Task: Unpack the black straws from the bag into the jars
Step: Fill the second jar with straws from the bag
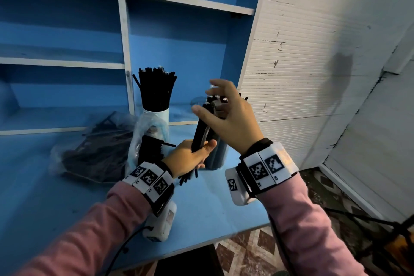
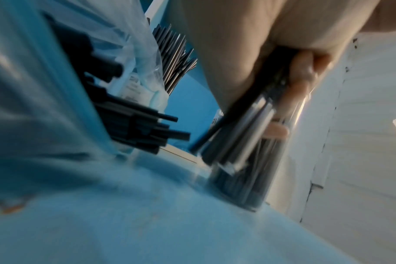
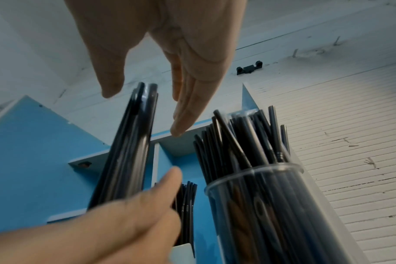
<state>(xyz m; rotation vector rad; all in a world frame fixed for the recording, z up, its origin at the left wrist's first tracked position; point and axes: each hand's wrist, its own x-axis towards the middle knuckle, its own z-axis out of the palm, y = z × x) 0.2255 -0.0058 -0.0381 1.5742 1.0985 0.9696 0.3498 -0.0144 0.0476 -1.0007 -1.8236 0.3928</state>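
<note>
My left hand (image 1: 200,154) grips a bundle of black straws (image 1: 202,127) near its lower end and holds it upright and slightly tilted above the blue table. My right hand (image 1: 208,102) hovers open at the bundle's top, thumb on one side and straight fingers on the other (image 3: 145,112), with no clear contact. Just behind the bundle stands a clear jar (image 1: 218,157) partly filled with straws (image 3: 249,142). A white jar (image 1: 156,114) further back is packed with straws. A crumpled plastic bag (image 1: 96,148) of straws lies at the left. In the left wrist view the gripped bundle (image 2: 242,128) is blurred.
A second clear bag (image 1: 146,139) with straws (image 2: 138,128) poking out stands against the white jar. Blue shelving (image 1: 67,63) rises behind the table (image 1: 201,208). A white ribbed wall panel (image 1: 302,74) closes the right side, and patterned floor lies below the table's right edge.
</note>
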